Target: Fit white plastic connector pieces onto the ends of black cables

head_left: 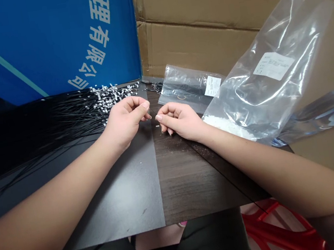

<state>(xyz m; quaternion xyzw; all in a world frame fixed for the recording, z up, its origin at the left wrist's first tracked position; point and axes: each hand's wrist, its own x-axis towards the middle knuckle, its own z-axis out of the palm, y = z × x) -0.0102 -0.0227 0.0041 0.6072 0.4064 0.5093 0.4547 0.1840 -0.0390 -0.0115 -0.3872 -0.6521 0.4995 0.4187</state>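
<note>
My left hand point(128, 118) is closed in a pinch, thumb against the fingers, just right of a bundle of black wires point(42, 119) with small white connectors point(107, 98) on their ends. Facing it a short gap away, my right hand point(180, 119) is also pinched, its fingertips pointing left. Whatever either pinch holds is hidden or too small to name. A tiny white piece point(157, 126) shows by the right fingertips; I cannot tell whether it is held or lies on the table. A thin black line, apparently a wire point(226, 177), runs from below the right hand past the table's front edge.
Right of my hands lie a clear bag of small white pieces point(231, 127), a flatter labelled bag point(188, 85) and a clear plastic bottle point(320, 115). Cardboard point(198, 44) and a blue panel point(46, 42) stand behind the table point(128, 198). A red stool point(278, 225) is below.
</note>
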